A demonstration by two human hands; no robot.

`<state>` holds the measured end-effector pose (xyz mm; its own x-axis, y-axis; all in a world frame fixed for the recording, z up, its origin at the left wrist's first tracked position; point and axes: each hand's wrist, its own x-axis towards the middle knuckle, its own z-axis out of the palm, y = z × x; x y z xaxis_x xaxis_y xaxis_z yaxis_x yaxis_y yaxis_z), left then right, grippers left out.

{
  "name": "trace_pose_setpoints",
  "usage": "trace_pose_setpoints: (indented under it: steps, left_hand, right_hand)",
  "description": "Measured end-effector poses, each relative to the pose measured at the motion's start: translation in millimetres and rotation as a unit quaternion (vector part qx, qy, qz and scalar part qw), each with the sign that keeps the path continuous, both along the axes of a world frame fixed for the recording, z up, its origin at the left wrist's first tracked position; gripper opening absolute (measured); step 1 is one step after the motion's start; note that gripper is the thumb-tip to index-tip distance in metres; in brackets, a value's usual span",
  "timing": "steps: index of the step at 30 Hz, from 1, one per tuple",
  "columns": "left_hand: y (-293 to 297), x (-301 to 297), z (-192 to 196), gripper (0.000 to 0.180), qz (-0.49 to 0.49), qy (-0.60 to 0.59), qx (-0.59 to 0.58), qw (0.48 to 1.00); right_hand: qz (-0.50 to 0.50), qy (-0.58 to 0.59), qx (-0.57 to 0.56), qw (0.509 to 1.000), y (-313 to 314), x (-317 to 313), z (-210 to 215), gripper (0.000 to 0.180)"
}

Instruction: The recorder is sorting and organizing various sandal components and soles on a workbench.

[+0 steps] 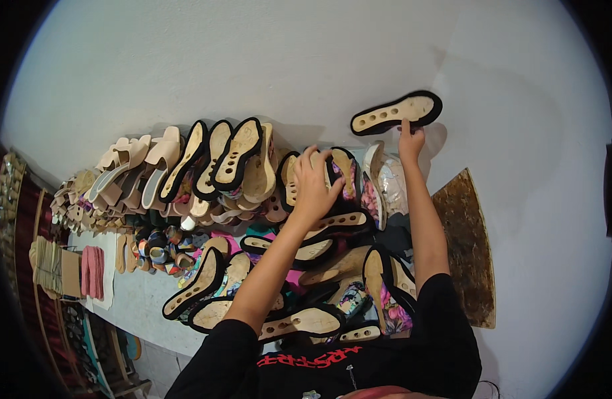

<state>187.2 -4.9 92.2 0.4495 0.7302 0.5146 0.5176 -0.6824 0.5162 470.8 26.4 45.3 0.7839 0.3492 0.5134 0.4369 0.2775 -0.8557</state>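
Observation:
My right hand [411,141] is closed on the edge of a wedge sole [399,112], lifted at the back right against the wall. This sole has a pale wooden underside with several round holes and a black rim. My left hand [312,183], fingers spread, lies over a black-rimmed sole [289,179] in the back row; whether it presses on it, I cannot tell. Just right of that hand stands another black-rimmed sole [346,173] with a flowered side. A flowered wedge with a white rim [374,189] leans beside a clear plastic bag [392,183].
Several upright soles [238,154] and beige sandals [163,159] line the wall at left. More wedge soles [305,322] are heaped near my body. Farther left are colourful sandals [161,254], pink pieces [93,271] and stacked pale pieces [48,267]. A brown board [469,256] is beside my right forearm.

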Motion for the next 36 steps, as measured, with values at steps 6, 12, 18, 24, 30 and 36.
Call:
trace_pose_setpoints:
  steps: [6, 12, 18, 24, 30, 36]
  left_hand:
    - [9.6, 29.3, 17.1, 0.090, -0.185, -0.140, -0.136, 0.963]
    - [-11.7, 2.8, 14.8, 0.060, -0.114, -0.190, -0.399, 0.890]
    - [6.6, -50.4, 1.1, 0.041, -0.089, -0.311, -0.415, 0.850]
    - [-10.6, -76.2, 30.9, 0.047, -0.068, -0.386, -0.433, 0.812]
    - [-19.4, -94.9, 29.0, 0.030, -0.041, -0.406, -0.421, 0.810]
    - [-11.6, -110.2, 16.8, 0.025, -0.040, -0.418, -0.397, 0.816]
  right_hand:
    - [0.304, 0.047, -0.064, 0.950, -48.0, -41.6, 57.4, 0.021]
    - [0.385, 0.169, -0.174, 0.890, -87.2, -73.6, 66.0, 0.039]
    - [0.308, -0.141, -0.691, 0.639, -120.4, -75.3, -17.9, 0.058]
    - [0.202, 0.029, -0.560, 0.803, -125.7, -64.4, -61.8, 0.054]
    - [0.031, -0.151, -0.469, 0.869, -123.6, -100.3, 6.3, 0.062]
    - [0.114, -0.174, -0.470, 0.858, -90.7, -154.3, 49.5, 0.051]
